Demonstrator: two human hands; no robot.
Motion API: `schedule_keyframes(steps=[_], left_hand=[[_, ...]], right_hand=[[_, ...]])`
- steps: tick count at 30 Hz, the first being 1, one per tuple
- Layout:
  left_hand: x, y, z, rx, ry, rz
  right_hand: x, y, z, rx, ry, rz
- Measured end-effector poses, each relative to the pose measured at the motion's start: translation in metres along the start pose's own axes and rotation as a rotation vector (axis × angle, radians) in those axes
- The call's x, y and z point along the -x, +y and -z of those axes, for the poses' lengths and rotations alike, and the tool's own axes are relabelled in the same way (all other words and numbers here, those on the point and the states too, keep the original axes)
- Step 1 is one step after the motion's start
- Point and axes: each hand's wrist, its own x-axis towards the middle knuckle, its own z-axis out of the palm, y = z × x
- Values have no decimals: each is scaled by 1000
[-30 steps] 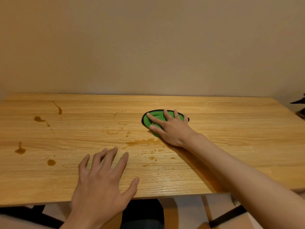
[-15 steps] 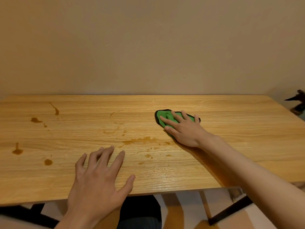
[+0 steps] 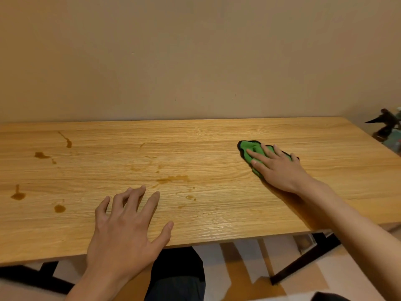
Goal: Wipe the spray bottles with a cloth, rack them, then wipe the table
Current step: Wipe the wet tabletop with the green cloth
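Woodgrain is running left to right under your left hand (image 3: 125, 224), which is sitting at the near edge of the table (image 3: 217, 135) with fingers spread wide, holding nothing. Just beyond its fingertips brown stains (image 3: 172, 179) are lying as smears and droplets on the smooth, glossy top, with darker blots far left. Your right hand (image 3: 280, 170) is pressing the cloth (image 3: 249, 148) flat, fingers straight and fanned; the soft green, dark-edged bundle is stretching left to right beneath it. The smears are sitting left of the cloth, so your next sweep is probably heading leftward. Spray bottles (image 3: 388, 127) are showing dimly past the far right corner
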Motion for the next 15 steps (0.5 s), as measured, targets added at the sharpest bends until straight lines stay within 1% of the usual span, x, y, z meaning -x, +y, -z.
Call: schedule_keyframes(steps=[1, 3, 7, 10, 12, 15], left_hand=[[1, 0, 0, 3, 1, 2], [2, 1, 1, 3, 2, 5], [2, 0, 2, -6, -3, -3], [2, 0, 2, -10, 7, -5], [2, 1, 3, -10, 4, -4], [1, 1, 4, -6, -1, 4]], right_hand=[[-1, -4, -1, 1, 6, -23], [6, -27, -5, 7, 10, -1], [55, -89, -20, 22, 6, 225], [98, -101, -32, 25, 19, 362], [113, -83, -34, 12, 30, 359], [115, -37, -30, -17, 39, 215]])
